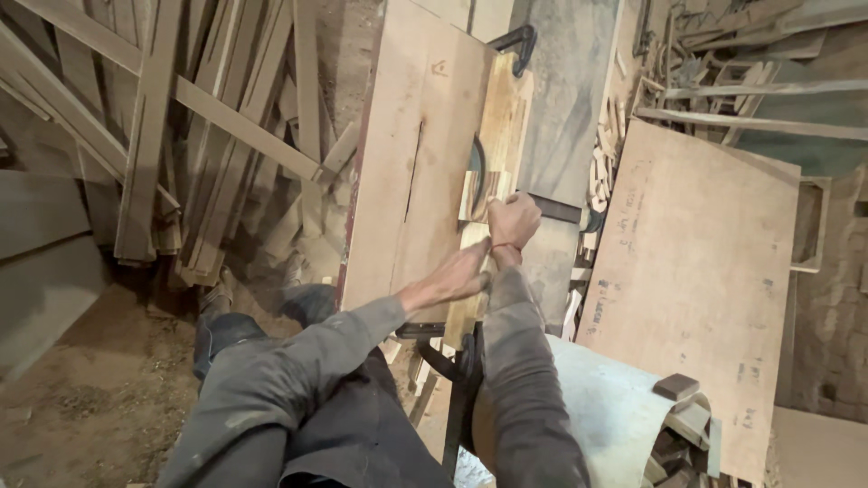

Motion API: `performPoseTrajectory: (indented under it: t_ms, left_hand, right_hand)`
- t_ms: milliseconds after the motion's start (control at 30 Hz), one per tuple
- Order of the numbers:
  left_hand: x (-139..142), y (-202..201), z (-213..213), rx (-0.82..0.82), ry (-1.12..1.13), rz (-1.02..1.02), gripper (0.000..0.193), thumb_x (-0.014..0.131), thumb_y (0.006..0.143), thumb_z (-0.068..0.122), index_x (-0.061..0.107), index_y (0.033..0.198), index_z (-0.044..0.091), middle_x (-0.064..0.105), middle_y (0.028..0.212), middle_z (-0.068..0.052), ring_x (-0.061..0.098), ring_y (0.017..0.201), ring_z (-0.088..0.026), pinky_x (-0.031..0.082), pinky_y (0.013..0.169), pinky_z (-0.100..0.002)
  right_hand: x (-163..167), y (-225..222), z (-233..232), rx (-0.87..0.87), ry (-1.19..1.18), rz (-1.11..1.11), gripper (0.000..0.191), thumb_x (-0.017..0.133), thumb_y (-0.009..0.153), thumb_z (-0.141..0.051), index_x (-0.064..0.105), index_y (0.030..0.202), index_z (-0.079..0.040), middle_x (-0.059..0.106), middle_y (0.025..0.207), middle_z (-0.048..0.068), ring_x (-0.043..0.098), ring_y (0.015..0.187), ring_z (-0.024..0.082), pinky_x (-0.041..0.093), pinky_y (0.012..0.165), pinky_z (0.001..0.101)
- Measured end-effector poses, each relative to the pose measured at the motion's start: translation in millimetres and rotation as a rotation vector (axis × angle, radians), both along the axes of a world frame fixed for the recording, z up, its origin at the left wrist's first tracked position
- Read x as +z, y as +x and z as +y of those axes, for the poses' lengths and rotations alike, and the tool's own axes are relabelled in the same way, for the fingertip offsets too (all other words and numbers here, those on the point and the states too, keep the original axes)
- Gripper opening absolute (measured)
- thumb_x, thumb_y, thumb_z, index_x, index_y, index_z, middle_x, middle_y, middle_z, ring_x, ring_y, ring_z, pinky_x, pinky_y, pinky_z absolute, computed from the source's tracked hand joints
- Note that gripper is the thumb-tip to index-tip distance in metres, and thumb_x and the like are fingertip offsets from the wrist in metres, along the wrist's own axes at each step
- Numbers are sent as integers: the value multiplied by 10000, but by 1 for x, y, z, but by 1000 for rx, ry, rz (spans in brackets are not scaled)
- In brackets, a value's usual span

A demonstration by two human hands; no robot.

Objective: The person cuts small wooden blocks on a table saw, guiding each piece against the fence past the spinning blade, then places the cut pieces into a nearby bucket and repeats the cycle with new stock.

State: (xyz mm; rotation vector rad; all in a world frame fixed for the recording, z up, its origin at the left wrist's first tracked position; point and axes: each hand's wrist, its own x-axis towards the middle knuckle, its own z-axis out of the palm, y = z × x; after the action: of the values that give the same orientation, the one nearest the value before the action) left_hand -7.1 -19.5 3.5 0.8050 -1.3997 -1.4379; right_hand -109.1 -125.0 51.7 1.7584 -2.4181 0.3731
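A narrow wooden strip [471,237] lies lengthwise on the plywood top of a table saw [411,163], its far end at the round saw blade [476,165]. My right hand [513,220] is closed around the strip's far part, just short of the blade. My left hand [457,278] lies flat, fingers together, pressing on the strip's near part. Both grey sleeves reach forward from the bottom of the view. A wooden fence block [504,122] stands on the right of the blade.
Long planks [181,117] lean in a heap at the left. A large plywood sheet [692,280] leans at the right, with offcuts [608,154] behind it. A curved metal cover [606,407] sits at bottom right. Sawdust covers the floor [81,398].
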Motion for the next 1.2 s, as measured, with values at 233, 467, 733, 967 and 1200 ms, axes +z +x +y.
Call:
performPoseTrajectory:
  t_ms: [233, 467, 733, 967, 1200]
  left_hand:
    - [29, 49, 52, -22, 149, -72, 556, 611, 882, 196, 549, 1386, -29, 701, 950, -239, 694, 879, -389, 535, 777, -458]
    - [47, 109, 68, 250, -79, -208, 529, 650, 852, 163, 594, 1346, -18, 712, 1077, -241, 702, 986, -398, 559, 849, -453]
    - [47, 125, 68, -315, -325, -495, 248, 713, 856, 183, 698, 1069, 58, 729, 910, -197, 697, 933, -401, 541, 797, -508]
    - [-8, 107, 8, 308, 318, -334, 368, 724, 830, 310, 724, 1080, 39, 749, 870, -213, 760, 830, -372, 583, 739, -480]
    - [-26, 77, -100, 668, 271, -421, 432, 780, 773, 321, 732, 1011, -36, 725, 890, -280, 699, 868, -465, 547, 767, -539]
  right_hand:
    - [13, -1, -33, 51, 92, -38, 317, 844, 660, -333, 768, 748, -39, 710, 755, 243, 705, 768, 439, 561, 745, 491]
    - [90, -26, 64, 279, 141, -173, 163, 792, 834, -185, 696, 805, -57, 693, 767, 81, 645, 658, 227, 514, 588, 356]
    - [102, 24, 216, 533, 422, -352, 287, 745, 810, -46, 746, 1096, -65, 740, 1108, 86, 708, 1049, 315, 561, 913, 378]
    - [102, 19, 258, 239, 114, -498, 378, 752, 832, -46, 680, 1202, -4, 710, 1172, 169, 689, 1085, 314, 522, 955, 372]
    - [89, 24, 284, 214, 202, -581, 321, 739, 845, -40, 710, 1163, -12, 744, 1140, 147, 728, 1052, 253, 547, 924, 338]
